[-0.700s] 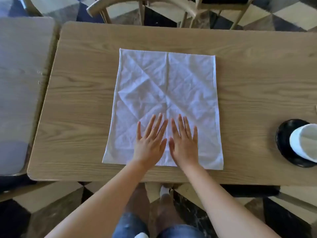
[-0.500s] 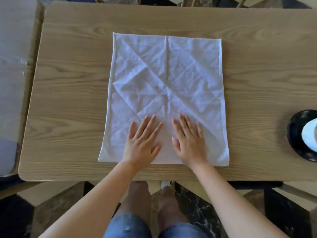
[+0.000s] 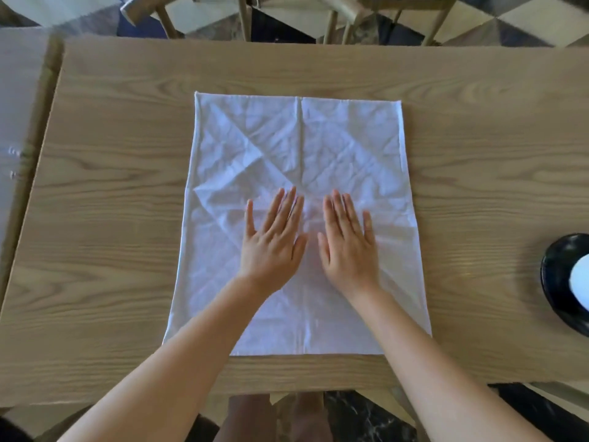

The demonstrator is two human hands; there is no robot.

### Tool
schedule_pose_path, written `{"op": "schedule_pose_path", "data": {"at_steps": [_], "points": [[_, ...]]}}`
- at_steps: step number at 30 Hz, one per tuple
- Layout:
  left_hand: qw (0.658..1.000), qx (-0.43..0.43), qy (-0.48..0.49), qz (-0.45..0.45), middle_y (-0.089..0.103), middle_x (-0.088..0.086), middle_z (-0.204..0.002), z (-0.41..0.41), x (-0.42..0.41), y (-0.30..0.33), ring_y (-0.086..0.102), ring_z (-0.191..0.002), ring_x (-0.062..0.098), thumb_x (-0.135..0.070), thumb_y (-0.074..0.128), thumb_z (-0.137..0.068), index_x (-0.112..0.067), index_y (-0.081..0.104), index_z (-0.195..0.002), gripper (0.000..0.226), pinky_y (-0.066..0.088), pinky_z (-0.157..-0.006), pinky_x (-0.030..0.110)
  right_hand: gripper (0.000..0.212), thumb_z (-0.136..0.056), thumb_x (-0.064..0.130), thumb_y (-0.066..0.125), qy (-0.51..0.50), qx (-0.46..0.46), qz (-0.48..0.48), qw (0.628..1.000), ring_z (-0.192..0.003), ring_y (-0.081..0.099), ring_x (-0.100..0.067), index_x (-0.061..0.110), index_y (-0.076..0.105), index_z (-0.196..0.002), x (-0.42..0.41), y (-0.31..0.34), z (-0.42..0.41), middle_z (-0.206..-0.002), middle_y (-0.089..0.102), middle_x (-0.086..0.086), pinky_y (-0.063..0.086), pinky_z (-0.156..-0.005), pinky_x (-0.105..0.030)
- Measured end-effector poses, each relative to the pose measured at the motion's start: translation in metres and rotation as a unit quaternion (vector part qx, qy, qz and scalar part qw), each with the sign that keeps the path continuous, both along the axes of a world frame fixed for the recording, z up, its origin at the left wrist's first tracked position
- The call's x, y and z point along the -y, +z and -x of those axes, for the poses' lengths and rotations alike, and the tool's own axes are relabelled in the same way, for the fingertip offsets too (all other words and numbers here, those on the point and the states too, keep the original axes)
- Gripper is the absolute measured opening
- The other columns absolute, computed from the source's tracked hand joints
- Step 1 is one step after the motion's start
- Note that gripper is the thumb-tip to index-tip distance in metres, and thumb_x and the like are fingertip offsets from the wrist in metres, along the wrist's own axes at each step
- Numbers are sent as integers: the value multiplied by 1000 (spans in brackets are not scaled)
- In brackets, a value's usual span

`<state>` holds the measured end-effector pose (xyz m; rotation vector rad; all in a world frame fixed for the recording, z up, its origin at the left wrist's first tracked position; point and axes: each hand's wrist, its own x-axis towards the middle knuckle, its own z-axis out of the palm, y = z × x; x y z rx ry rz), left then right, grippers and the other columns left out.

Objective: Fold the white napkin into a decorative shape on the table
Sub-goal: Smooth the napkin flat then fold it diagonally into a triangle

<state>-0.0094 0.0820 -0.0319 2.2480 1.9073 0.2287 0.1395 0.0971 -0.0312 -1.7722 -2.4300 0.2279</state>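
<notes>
Left hand (image 3: 271,247) and right hand (image 3: 349,247) lie flat, fingers spread, palms down on creased white napkin (image 3: 334,145) mid surface (image 3: 111,218); black dish (image 3: 554,282) at right edge.

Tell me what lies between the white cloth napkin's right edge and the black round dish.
Only bare tabletop: the head view shows nothing on the wooden table between the white cloth napkin and the black round dish.
</notes>
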Motion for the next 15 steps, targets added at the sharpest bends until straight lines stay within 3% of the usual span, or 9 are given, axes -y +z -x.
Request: {"op": "schedule_pose_path", "data": {"at_steps": [2, 5, 9, 11, 13, 15], "points": [[999, -11, -40, 11, 34, 5, -150, 7, -23, -6, 30, -139, 23, -38, 33, -92, -17, 40, -141, 54, 15, -110, 60, 56, -91, 30, 29, 18, 15, 24, 999, -137, 33, -27, 6, 36, -141, -20, -6, 8, -148, 36, -11, 25, -110, -53], [998, -38, -42, 31, 20, 3, -156, 47, -54, -15, 15, -144, 18, -48, 29, -88, -28, 27, -146, 62, 10, -111, 57, 59, -91, 34, 24, 14, 33, 28, 999, -141, 27, -25, 7, 29, -143, -42, -15, -18, -152, 30, -9, 20, -113, -50], [996, -32, 80, 34, 9, 7, -158, 105, -73, -18, 7, -145, 17, -49, 30, -88, -18, 15, -149, 70, 4, -117, 43, 63, -91, 34, 22, -110, 31, 27, 993, -143, 20, -26, 1, 23, -144, -62, -19, -66, -153, 23, -16, 16, -115, -45], [986, -37, 161, 35, 5, 6, -159, 112, -82, -19, 2, -145, 15, -46, 31, -93, -12, 9, -149, 69, -1, -117, 43, 61, -92, 31, 30, -172, 25, 18, 985, -143, 19, -28, 0, 23, -144, -72, -15, -67, -153, 22, -18, 14, -115, -46], [980, -37, 194, 18, 4, 5, -159, 101, -99, -17, 1, -145, 13, -46, 29, -95, -13, 7, -149, 68, -8, -114, 47, 59, -93, 30, 38, -151, 14, -8, 988, -143, 19, -29, 3, 25, -144, -86, -10, -49, -153, 22, -17, 12, -114, -49], [991, -26, 127, -15, 6, 4, -159, 79, -118, -14, 4, -145, 14, -44, 30, -95, -20, 10, -150, 62, -11, -112, 49, 57, -93, 31, 40, -49, 6, -33, 998, -142, 21, -27, 11, 27, -145, -108, -6, -19, -154, 25, -14, 14, -113, -50]]}}
